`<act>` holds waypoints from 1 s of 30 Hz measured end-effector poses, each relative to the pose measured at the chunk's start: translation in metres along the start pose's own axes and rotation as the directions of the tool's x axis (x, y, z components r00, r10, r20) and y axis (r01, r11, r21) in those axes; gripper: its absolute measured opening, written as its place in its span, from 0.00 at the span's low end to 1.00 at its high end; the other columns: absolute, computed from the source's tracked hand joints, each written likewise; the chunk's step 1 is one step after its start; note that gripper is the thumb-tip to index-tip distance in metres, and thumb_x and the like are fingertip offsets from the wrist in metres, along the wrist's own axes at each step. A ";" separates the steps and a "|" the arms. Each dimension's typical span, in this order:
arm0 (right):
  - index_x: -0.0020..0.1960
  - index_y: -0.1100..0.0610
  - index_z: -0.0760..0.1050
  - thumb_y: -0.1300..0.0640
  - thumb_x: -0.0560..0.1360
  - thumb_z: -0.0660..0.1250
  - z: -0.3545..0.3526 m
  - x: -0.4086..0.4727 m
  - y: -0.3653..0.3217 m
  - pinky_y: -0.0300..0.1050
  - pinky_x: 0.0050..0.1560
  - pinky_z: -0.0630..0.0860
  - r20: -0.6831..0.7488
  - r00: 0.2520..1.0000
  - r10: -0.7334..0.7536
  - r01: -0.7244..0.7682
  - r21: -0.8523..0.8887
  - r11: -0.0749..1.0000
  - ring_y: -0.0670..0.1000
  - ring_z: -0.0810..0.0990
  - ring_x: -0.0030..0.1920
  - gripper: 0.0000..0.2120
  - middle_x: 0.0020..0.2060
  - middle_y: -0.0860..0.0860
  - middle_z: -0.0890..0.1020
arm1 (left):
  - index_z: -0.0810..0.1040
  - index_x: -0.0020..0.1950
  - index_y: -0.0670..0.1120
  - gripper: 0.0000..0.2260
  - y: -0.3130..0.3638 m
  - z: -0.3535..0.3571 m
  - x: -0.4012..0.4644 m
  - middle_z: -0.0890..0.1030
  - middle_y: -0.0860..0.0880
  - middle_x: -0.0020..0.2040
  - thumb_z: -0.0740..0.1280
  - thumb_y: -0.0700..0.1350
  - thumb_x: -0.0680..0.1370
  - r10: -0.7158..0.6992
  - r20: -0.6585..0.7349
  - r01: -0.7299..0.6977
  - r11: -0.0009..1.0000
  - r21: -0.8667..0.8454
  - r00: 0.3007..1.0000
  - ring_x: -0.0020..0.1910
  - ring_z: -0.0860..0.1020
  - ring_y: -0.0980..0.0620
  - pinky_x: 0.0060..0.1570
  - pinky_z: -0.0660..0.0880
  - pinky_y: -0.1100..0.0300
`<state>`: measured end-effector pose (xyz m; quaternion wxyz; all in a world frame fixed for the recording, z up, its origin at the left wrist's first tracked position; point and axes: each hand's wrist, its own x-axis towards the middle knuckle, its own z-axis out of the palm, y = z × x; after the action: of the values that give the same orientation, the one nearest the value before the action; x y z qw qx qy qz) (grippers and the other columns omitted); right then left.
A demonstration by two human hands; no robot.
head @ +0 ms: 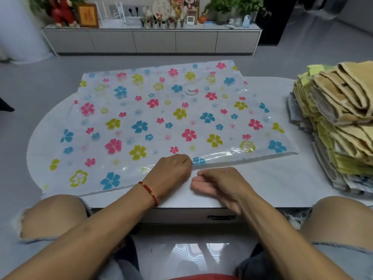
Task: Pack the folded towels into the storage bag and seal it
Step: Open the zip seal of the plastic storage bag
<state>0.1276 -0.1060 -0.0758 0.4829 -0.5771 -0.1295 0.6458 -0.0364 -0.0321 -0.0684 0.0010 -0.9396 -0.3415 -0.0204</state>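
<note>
Left hand (171, 171) pinching storage bag (161, 118) edge

— Is any writing legible anywhere?
— None. The framed picture (88, 15) on the sideboard (151, 40) bears a red mark, too blurred to read.

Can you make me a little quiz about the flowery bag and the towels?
1. True or false: the storage bag lies flat and empty on the table.
2. Which side of the bag is the stack of folded towels on?
3. Which hand sits on the bag's near edge: left hand or right hand?

Key: 1 true. 2 the right side. 3 the left hand.
</note>
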 end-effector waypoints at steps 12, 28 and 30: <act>0.42 0.62 0.86 0.59 0.78 0.74 0.018 0.019 0.012 0.48 0.52 0.86 -0.041 0.940 -0.338 0.332 -0.107 0.937 0.58 0.90 0.45 0.09 0.41 0.60 0.89 | 0.82 0.51 0.52 0.07 -0.017 0.012 -0.004 0.82 0.56 0.44 0.66 0.52 0.79 -0.198 -0.206 0.055 0.834 -0.548 0.958 0.44 0.76 0.59 0.47 0.77 0.58; 0.48 0.65 0.84 0.62 0.77 0.74 0.020 0.017 0.007 0.48 0.48 0.87 -0.001 0.937 -0.349 0.347 -0.087 0.934 0.58 0.90 0.44 0.06 0.41 0.60 0.89 | 0.87 0.47 0.53 0.04 -0.027 0.008 0.003 0.86 0.57 0.43 0.74 0.50 0.74 -0.395 0.044 0.207 0.378 -0.902 0.917 0.46 0.84 0.58 0.50 0.80 0.61; 0.49 0.66 0.84 0.61 0.77 0.74 0.019 0.018 0.006 0.49 0.49 0.87 0.010 0.940 -0.340 0.340 -0.079 0.937 0.59 0.90 0.45 0.07 0.42 0.61 0.89 | 0.88 0.46 0.53 0.04 -0.027 0.007 0.003 0.86 0.57 0.42 0.74 0.50 0.74 -0.394 0.045 0.204 0.371 -0.906 0.918 0.45 0.84 0.58 0.49 0.79 0.61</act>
<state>0.1103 -0.0879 -0.0857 0.5640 -0.5658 -0.2518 0.5462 -0.0512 -0.0089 -0.0759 -0.4707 -0.7102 -0.4410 -0.2822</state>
